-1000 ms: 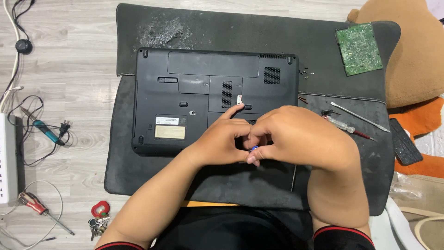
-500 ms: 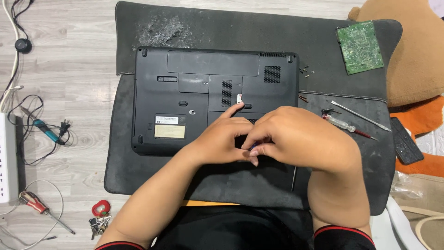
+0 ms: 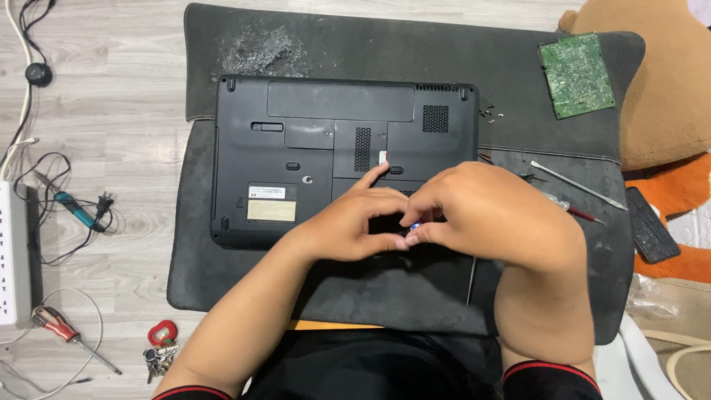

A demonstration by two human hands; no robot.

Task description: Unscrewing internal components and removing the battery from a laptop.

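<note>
1. Your left hand (image 3: 348, 226) and right hand (image 3: 489, 215) met over the lower right part of an upturned black laptop (image 3: 311, 148), which lay bottom side up on a dark grey mat (image 3: 222, 281) on the wooden floor (image 3: 111, 148).
2. Your right grip was narrow: thumb and fingertips pinched a small blue-and-white object (image 3: 413, 224), too small to identify. It sat between both hands, at about 5 o'clock from the laptop's centre.
3. Your left grip: fingers curled in toward the same spot, index finger stretched toward 1 o'clock near a small white tab (image 3: 382, 156) on the base. I could not tell whether this hand held anything.
4. At 3 o'clock from the hands, a thin metal pry tool (image 3: 578, 185) and a red-handled screwdriver (image 3: 581, 215) lay on the mat, well apart from the laptop.
5. At 1 o'clock, a green circuit board (image 3: 576, 74) rested on the mat's far corner; loose screws (image 3: 489, 113) lay just beside the laptop's far right corner.
6. At 9 o'clock on the floor: a blue-handled soldering iron (image 3: 74, 210) with its cord, and a white power strip (image 3: 13, 252).
7. At 7 o'clock: a second screwdriver (image 3: 67, 333) and a bunch of keys (image 3: 159, 352).
</note>
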